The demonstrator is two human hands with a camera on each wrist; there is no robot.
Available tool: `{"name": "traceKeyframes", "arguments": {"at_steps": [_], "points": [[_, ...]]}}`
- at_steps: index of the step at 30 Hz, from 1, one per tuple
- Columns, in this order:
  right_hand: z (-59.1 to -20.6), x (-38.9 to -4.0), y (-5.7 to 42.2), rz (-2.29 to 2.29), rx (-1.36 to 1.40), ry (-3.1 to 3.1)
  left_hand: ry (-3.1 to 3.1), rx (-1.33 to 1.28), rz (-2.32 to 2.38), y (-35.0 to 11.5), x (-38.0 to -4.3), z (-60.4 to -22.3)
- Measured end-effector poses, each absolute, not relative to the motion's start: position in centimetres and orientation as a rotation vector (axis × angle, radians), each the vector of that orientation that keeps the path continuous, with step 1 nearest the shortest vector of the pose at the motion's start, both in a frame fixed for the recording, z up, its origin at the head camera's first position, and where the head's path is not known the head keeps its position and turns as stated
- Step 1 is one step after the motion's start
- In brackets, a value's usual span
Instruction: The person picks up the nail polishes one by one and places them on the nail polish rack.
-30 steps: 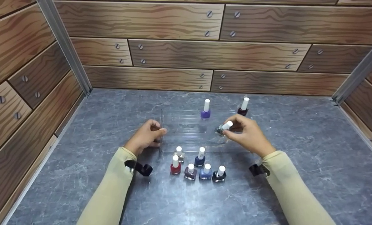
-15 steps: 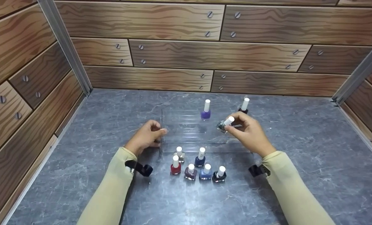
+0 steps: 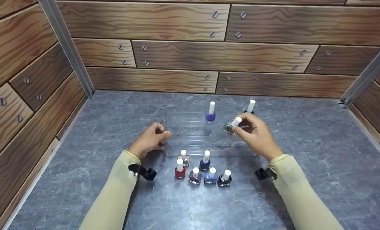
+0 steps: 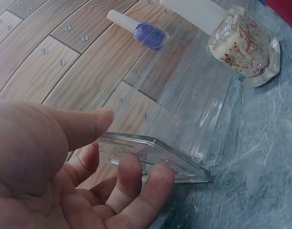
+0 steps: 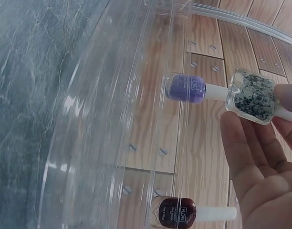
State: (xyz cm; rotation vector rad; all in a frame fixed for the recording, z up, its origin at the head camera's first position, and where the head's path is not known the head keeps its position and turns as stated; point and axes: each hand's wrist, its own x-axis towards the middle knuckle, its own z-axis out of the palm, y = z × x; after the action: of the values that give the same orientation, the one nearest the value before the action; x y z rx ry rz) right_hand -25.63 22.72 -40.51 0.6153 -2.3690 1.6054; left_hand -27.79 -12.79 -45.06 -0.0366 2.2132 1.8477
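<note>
My left hand [image 3: 149,140] grips the left end of a clear stepped display rack [image 3: 190,131], thumb on its upper edge and fingers against the side panel [image 4: 155,157]. My right hand [image 3: 257,135] pinches a nail polish bottle [image 3: 228,127] with black-and-white flakes and a white cap. It is held tilted above the rack's right part. On the rack's back step stand a purple nail polish bottle [image 3: 210,116] and, towards the right, a dark red one [image 5: 177,213]. In the head view the right hand partly hides the dark red bottle.
In front of the rack stand several more white-capped bottles: a speckled clear one [image 4: 244,45], a navy one [image 3: 204,164], a red one [image 3: 180,172], a plum one [image 3: 195,178], a blue one [image 3: 211,178] and a black one [image 3: 225,180]. Wood-patterned walls [image 3: 190,54] enclose the grey tabletop [image 3: 190,207].
My right hand has risen slightly and moved back and a little to the right with the flaked nail polish bottle. The left hand keeps its hold on the rack.
</note>
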Motion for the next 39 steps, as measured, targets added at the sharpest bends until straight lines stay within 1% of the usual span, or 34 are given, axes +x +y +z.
{"name": "traceKeyframes", "arguments": {"at_steps": [7,15,39], "points": [[-40.44,-25.51,23.29,1.573,0.583,-2.386,2.225,-0.001,1.832,-12.56,-27.76,-44.92],[-40.37,-25.53,23.03,1.539,0.609,-2.422,2.21,-0.035,1.838,-12.71,-27.68,-45.01],[-40.42,-25.69,23.19,1.494,0.63,-2.433,2.186,0.006,1.851,-12.98,-27.67,-44.88]]}}
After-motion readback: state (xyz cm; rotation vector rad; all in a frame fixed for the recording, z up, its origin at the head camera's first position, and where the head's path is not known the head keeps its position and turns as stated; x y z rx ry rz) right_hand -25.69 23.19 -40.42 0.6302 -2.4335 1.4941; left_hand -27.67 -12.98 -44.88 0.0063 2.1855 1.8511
